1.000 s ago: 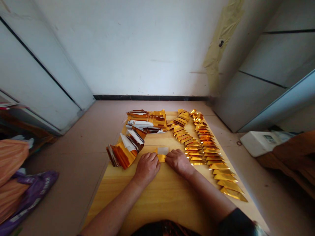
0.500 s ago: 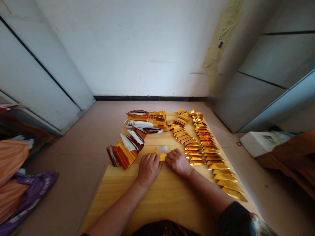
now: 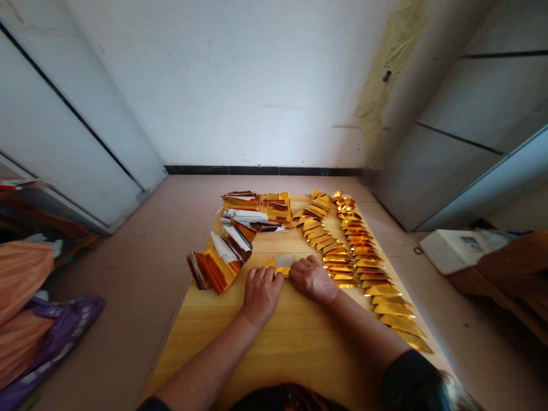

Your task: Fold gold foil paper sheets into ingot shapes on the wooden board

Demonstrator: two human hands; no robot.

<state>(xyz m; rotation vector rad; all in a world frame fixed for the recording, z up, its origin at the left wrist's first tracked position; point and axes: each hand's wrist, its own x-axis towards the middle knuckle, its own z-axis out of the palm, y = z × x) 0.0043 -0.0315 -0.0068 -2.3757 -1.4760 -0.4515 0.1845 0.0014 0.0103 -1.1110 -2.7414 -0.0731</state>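
Between my hands a small sheet of gold foil paper [image 3: 282, 263] lies on the wooden table [image 3: 257, 354], partly folded, with a whitish patch showing on its upper face. My left hand [image 3: 261, 292] is closed on its left end, the thumb at the near edge. On the right end, the curled fingers of my right hand [image 3: 313, 279] press the paper. To the right, folded gold foil pieces [image 3: 366, 251] stand overlapped in long curving rows. Loose stacks of gold foil sheets [image 3: 218, 262] with white backs lie to the left and behind.
A white wall [image 3: 257, 85] rises beyond the table. Grey cabinets [image 3: 462, 125] stand at the right, near a white box [image 3: 449, 251] on the floor side. Orange and purple bags [image 3: 64, 331] lie at the left.
My left fingers have shifted slightly at the paper's left end, and a little more of its gold edge shows. The camera view has moved slightly; the stacks and rows stay put.
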